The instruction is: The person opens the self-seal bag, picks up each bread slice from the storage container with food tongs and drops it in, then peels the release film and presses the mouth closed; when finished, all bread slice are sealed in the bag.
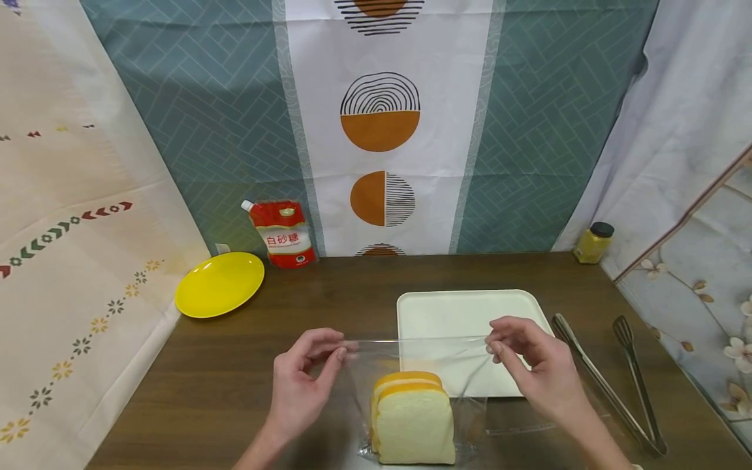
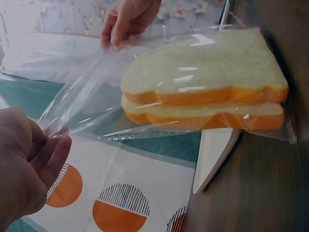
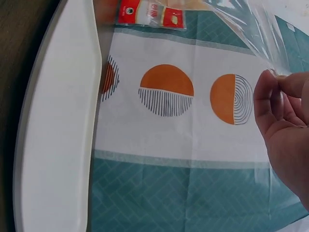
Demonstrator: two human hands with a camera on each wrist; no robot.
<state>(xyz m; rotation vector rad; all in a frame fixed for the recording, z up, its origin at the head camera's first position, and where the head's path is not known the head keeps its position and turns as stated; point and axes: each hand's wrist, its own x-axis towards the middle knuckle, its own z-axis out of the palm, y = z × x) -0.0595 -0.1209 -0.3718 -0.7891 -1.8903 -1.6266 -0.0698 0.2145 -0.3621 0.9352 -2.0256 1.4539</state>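
Two slices of bread [image 1: 414, 424] stand upright inside a clear plastic bag [image 1: 470, 418], at the front of the table in the head view. My left hand [image 1: 305, 375] pinches one top corner of the bag between thumb and fingers. At the opposite corner my right hand [image 1: 537, 362] pinches the bag the same way, so its top edge is stretched between them. In the left wrist view the bread [image 2: 203, 67] fills the bag's lower part, and the plastic above it is drawn taut. The right wrist view shows the right hand [image 3: 285, 116] gripping gathered plastic.
A white tray [image 1: 470, 313] lies just behind the bag. Metal tongs [image 1: 605, 385] rest at the right. A yellow plate [image 1: 220, 285] and a red sugar pouch [image 1: 284, 235] are at the back left. A black-lidded yellow jar [image 1: 593, 245] stands at the back right.
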